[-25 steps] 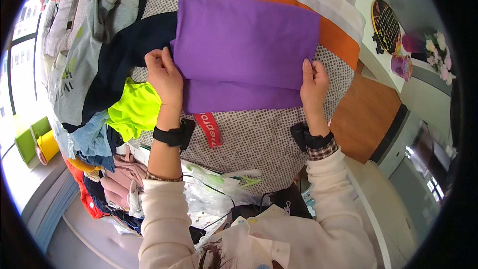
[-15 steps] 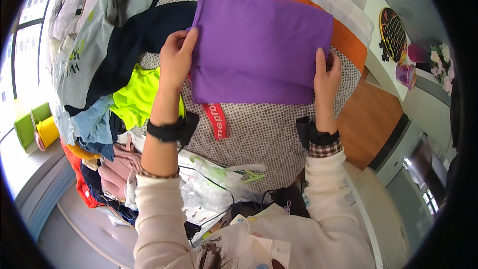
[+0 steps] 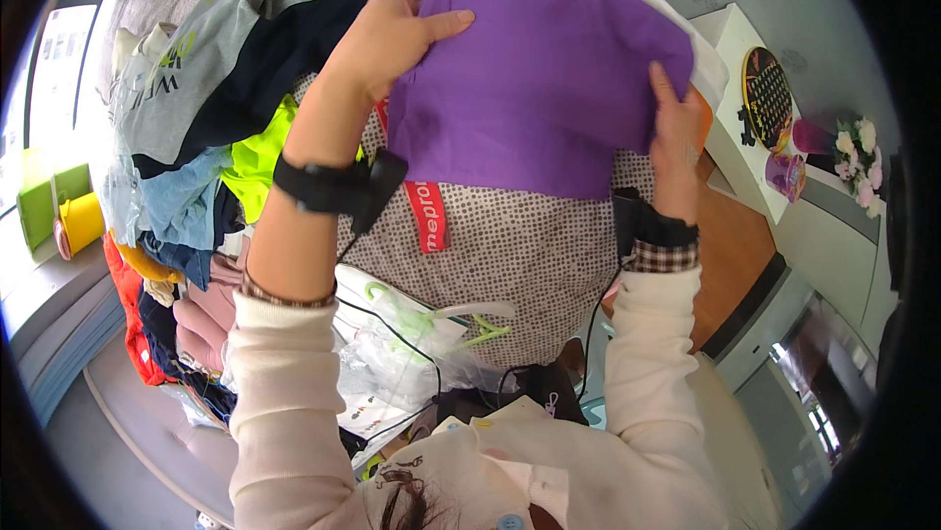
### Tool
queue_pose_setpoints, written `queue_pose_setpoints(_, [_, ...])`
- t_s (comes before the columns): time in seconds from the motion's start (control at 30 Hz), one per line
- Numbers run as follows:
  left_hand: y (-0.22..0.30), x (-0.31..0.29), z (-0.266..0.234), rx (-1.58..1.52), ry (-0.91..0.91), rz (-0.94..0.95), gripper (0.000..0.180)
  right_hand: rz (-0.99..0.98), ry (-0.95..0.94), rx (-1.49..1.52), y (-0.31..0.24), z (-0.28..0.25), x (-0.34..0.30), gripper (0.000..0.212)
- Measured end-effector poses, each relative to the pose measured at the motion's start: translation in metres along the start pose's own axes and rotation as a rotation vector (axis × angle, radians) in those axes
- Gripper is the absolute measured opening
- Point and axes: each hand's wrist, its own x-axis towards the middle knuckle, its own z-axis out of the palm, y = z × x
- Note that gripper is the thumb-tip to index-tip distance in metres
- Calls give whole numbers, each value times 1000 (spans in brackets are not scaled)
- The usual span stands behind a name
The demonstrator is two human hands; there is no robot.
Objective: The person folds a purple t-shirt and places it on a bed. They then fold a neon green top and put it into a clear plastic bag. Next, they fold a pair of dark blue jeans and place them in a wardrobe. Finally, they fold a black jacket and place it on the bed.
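Nearest the person's body, a crumpled clear plastic bag point(image 3: 392, 349) is lying near a pale green hanger point(image 3: 485, 331). Beyond them the dotted bedspread point(image 3: 520, 275) is showing, with a red strip point(image 3: 427, 216) poking out at the lower edge of the purple cloth point(image 3: 539, 69). The two hands are staying well apart, both clamping the cloth: the left hand point(image 3: 387, 35) is pinching its left edge, thumb on top, and the right hand point(image 3: 674, 128) is gripping its right edge, fingers partly hidden. The cloth is stretching between them over the bedspread; whether it is touching there, I cannot tell. Leftward, a neon yellow garment point(image 3: 255, 162) is lying beside a grey-and-black garment point(image 3: 216, 59). Far right, pale flowers point(image 3: 863, 162) are standing near a round dark object point(image 3: 767, 94).
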Motion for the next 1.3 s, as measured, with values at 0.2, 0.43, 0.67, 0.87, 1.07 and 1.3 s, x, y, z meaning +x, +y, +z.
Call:
queue_pose_setpoints(0.2, [-54,-84,-6,-247,102,160,49,-124,-84,-225,-2,-11,-37,41])
queue_pose_setpoints(0.43, [-151,-80,-3,-118,344,-25,42,-190,-44,-340,82,-4,-48,38])
queue_pose_setpoints(0.67, [-101,-84,21,676,587,109,50,-501,180,-720,44,7,-62,40])
queue_pose_setpoints(0.87, [-92,-39,92,1147,397,705,59,-1009,-91,-1071,49,52,-66,50])
queue_pose_setpoints(1.07, [-144,-2,62,1351,339,494,74,-787,-166,-1359,97,52,-32,62])
queue_pose_setpoints(1.3, [-157,-29,-5,1282,537,280,64,-745,-134,-1337,107,4,-12,62])
